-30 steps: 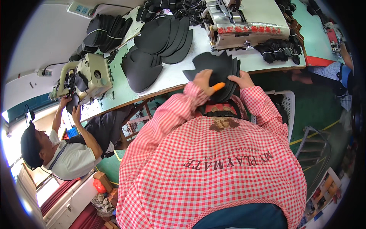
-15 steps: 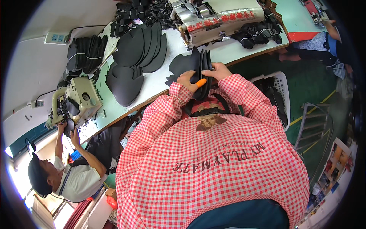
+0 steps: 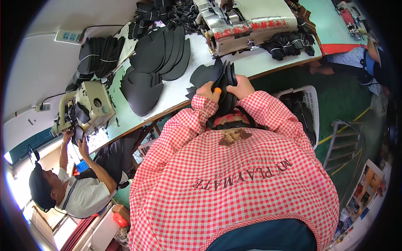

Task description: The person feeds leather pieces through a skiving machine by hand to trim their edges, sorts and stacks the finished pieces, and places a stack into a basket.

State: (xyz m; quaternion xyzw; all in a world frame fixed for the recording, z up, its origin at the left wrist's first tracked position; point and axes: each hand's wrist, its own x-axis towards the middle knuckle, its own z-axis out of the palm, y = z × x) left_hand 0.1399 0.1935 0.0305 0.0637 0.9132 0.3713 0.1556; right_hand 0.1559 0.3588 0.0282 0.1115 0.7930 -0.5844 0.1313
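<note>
My left hand (image 3: 208,91), with an orange cover on one fingertip, closes on one side of several black flat cut pieces (image 3: 226,79). The opposite side is gripped by my right hand (image 3: 243,87). These pieces stand on edge, slightly fanned, over the table's front edge and close to my body. Their lower ends reach down toward my chest. Just left of my left hand, more black pieces (image 3: 201,74) lie on the table. Farther left sit two larger overlapping piles of black curved pieces (image 3: 144,92). Some of my fingers are hidden behind the held pieces.
A machine (image 3: 251,31) stands at the back of the table (image 3: 176,90), beside tied black bundles (image 3: 289,44). A white basket (image 3: 310,106) with black pieces is at my right. At left, a person (image 3: 86,192) works at another machine (image 3: 94,104). A metal rack (image 3: 343,142) stands right.
The held pieces have bent and fanned apart a little between my hands. My left hand's orange-covered finger is now less exposed. The whole view has shifted slightly.
</note>
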